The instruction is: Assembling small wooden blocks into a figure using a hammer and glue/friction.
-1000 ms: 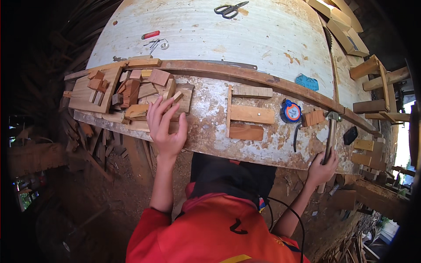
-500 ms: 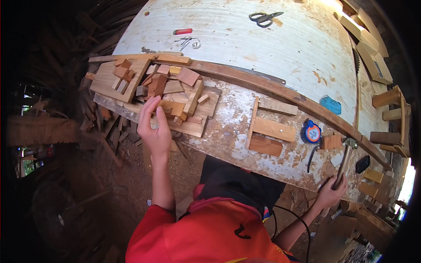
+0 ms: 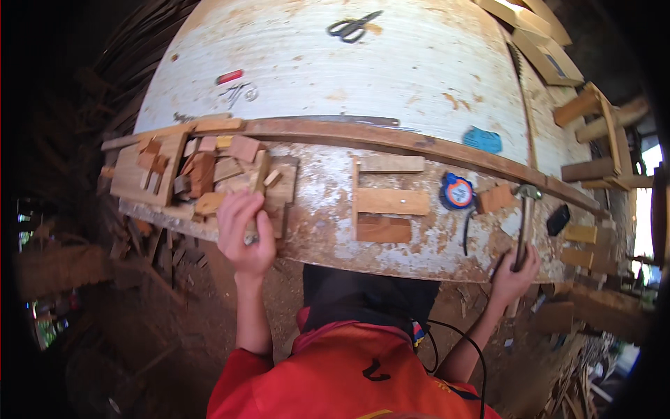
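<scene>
My left hand (image 3: 243, 234) is over the heap of wood offcuts at the left of the bench, fingers and thumb closed around a narrow wooden block (image 3: 261, 170). Part of that block is hidden by my fingers. At the right, my right hand (image 3: 515, 276) grips the handle of a hammer (image 3: 525, 218), whose metal head points away from me over the bench. Between my hands lies a small wooden assembly (image 3: 392, 202), with three short slats against one upright strip. A blue and orange tape measure (image 3: 457, 191) sits beside a reddish wood block (image 3: 494, 199).
A long wooden rail (image 3: 335, 131) crosses the bench. Beyond it lie black scissors (image 3: 354, 28), a red lighter-like object (image 3: 229, 77), several nails (image 3: 236, 91) and a blue piece (image 3: 481, 140). A black phone-like object (image 3: 557, 220) is right of the hammer. Wooden frames (image 3: 600, 133) stand far right.
My left hand has come down onto the offcuts and closed around a narrow block. The view has swung, shifting the bench leftward. My right hand still holds the hammer.
</scene>
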Action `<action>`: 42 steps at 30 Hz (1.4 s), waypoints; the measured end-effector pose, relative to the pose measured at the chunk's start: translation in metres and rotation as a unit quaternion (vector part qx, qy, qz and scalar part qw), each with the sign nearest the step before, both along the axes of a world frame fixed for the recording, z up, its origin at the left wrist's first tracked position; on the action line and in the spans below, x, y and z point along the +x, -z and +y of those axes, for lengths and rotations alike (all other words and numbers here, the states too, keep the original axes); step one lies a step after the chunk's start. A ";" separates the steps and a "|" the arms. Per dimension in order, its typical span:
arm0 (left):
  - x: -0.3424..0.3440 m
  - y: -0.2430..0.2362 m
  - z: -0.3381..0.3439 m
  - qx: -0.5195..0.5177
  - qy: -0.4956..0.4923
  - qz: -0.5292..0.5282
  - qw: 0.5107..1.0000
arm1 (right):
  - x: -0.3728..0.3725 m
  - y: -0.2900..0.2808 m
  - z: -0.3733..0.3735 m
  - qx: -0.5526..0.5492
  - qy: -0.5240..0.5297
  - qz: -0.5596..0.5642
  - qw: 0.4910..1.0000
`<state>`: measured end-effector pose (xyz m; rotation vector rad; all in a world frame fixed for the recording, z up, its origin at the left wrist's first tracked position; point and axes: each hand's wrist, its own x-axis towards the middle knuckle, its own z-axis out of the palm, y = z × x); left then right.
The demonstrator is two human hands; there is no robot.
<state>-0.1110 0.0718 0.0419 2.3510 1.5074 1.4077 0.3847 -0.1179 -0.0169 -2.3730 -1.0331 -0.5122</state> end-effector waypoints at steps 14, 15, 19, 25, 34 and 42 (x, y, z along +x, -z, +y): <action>0.135 0.037 -0.015 -0.119 0.273 0.001 0.955 | -0.013 -0.062 0.089 -0.122 -0.288 0.061 0.948; 0.134 0.036 -0.017 -0.136 0.270 -0.015 0.953 | -0.010 -0.066 0.091 -0.118 -0.287 0.059 0.949; 0.138 0.035 -0.018 -0.135 0.213 0.056 0.966 | -0.002 -0.072 0.099 -0.179 -0.324 0.070 0.926; 0.131 0.036 -0.014 -0.171 0.241 -0.002 0.955 | 0.003 -0.107 0.115 -0.120 -0.366 0.149 0.911; 0.068 -0.047 0.054 -0.184 0.125 0.076 0.972 | 0.054 -0.068 0.186 -0.201 -0.406 0.028 0.891; 0.047 -0.023 0.142 -0.127 0.099 0.380 0.911 | 0.057 -0.062 0.182 -0.165 -0.429 0.041 0.887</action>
